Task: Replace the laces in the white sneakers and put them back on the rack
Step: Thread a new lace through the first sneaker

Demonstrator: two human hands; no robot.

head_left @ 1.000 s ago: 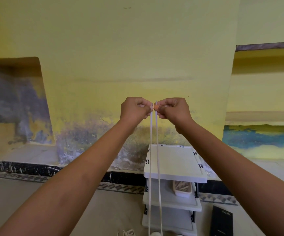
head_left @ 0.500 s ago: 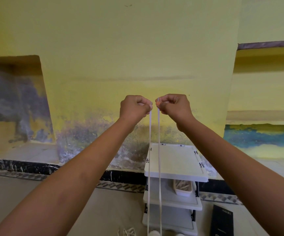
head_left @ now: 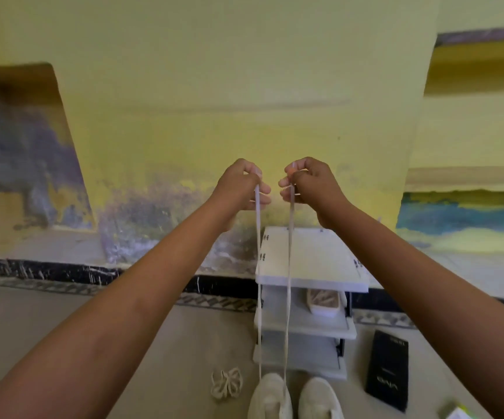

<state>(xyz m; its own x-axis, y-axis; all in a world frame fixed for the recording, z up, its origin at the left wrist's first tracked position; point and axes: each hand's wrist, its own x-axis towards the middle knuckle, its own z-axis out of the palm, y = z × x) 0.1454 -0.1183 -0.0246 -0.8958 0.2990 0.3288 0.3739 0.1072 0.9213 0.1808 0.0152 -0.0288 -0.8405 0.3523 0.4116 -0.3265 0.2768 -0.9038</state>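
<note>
lace (head_left: 258, 297) ran up in two strands from one white sneaker (head_left: 270, 397) on the floor by the foot of the rack (head_left: 311, 261). left hand (head_left: 241, 186) and right hand (head_left: 308, 182) each pinched one end. uneven pulling could leave the ends lopsided or lift the shoe.

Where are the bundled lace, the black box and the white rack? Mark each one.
bundled lace (head_left: 226, 387), head view, middle of the bundle.
black box (head_left: 387, 370), head view, centre of its top face.
white rack (head_left: 311, 255), head view, bare top shelf.
</note>
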